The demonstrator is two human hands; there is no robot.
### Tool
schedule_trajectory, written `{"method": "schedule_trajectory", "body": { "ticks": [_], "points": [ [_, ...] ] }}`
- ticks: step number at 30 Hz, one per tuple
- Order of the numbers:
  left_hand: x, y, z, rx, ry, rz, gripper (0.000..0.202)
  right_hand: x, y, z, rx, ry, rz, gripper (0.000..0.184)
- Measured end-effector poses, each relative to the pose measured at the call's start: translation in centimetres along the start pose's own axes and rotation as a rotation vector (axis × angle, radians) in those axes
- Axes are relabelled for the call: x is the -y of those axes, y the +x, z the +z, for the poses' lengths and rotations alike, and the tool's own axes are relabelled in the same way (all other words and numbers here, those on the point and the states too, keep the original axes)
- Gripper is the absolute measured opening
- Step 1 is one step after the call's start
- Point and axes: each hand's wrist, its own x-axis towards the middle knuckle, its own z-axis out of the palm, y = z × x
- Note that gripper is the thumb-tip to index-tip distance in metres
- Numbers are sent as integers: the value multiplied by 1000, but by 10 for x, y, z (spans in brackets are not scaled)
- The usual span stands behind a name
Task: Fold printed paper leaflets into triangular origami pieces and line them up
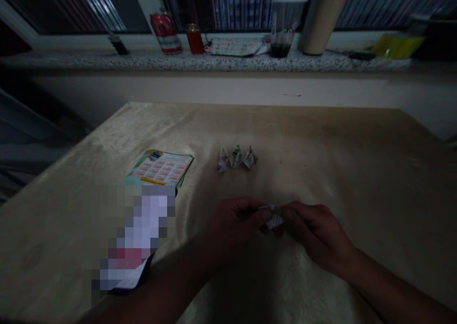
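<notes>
Both my hands meet low over the beige table, pinching one small folded piece of printed paper between their fingertips. My left hand grips its left side with curled fingers. On the paper's right side, my right hand is closed the same way. Further back on the table lie three small folded paper shapes in a row, a short reach beyond my hands.
A stack of printed sheets lies to the left, with a blurred-out flat object in front of it. On the stone windowsill stand a red can, a small red jar, a dark cup and a cardboard tube.
</notes>
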Motion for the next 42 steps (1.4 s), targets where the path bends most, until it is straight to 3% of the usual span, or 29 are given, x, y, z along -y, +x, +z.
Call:
{"method": "schedule_trajectory", "body": {
  "ticks": [4, 10, 14, 18, 21, 26, 32, 35, 42],
  "points": [
    [-1, -3, 2, 11, 11, -14, 24, -1, -3, -3, 59, 8, 21, 36],
    [-3, -4, 3, 45, -44, -50, 31, -6, -13, -5, 247, 313, 101, 34],
    [-6, -8, 1, 156, -46, 4, 21, -5, -11, -7, 163, 282, 95, 28],
    [-8, -10, -3, 39, 309, 194, 12, 1, -7, -7, -32, 167, 99, 11],
    [-10, -11, -3, 8, 367, 264, 11, 5, -7, -6, -95, 213, 163, 11],
    [-11, -14, -2, 50, 176, 118, 10, 2, -9, -7, -107, 512, 310, 7],
    [-9, -8, -2, 193, -130, -20, 9, -7, -8, -11, 170, 778, 381, 6],
    [-7, -6, -1, 225, -149, -87, 12, -10, -8, -9, 254, 910, 441, 9],
    [-1, -5, -5, 228, -110, -103, 18, -12, -10, -2, 268, 1025, 562, 15]
  ]
}}
